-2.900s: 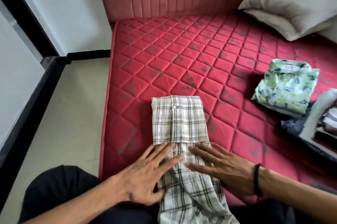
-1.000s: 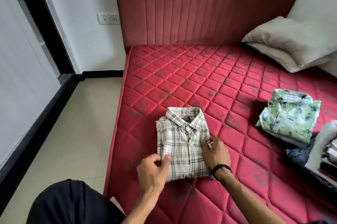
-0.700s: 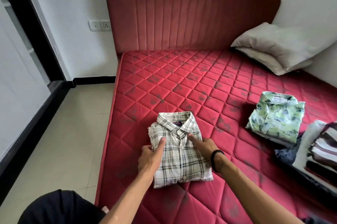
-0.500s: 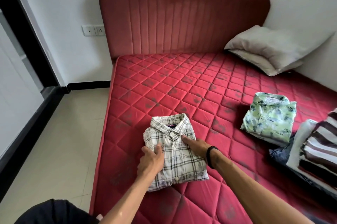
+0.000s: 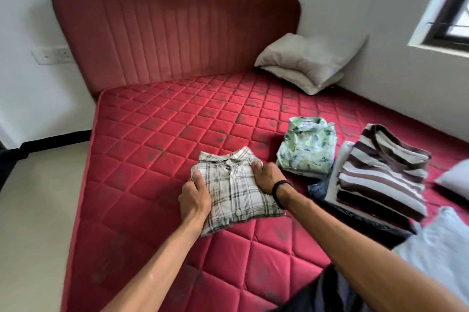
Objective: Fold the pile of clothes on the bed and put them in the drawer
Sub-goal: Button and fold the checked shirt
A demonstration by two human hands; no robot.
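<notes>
A padded red headboard [image 5: 175, 37] stands against the white wall, with a double wall socket [image 5: 52, 55] just to its left, a grey pillow [image 5: 308, 62] lying at the far corner by the wall, a dark-framed window [image 5: 449, 12] at the upper right, and a beige tiled floor [image 5: 38, 210] at the left.

a folded white plaid shirt [image 5: 234, 189] lies flat on the red bed [image 5: 157, 139], collar away from the person, buttons up. just beside it to the right sits a folded green leaf-print shirt [image 5: 305, 150], then a stack topped by a brown-and-white striped shirt [image 5: 380, 172].
</notes>
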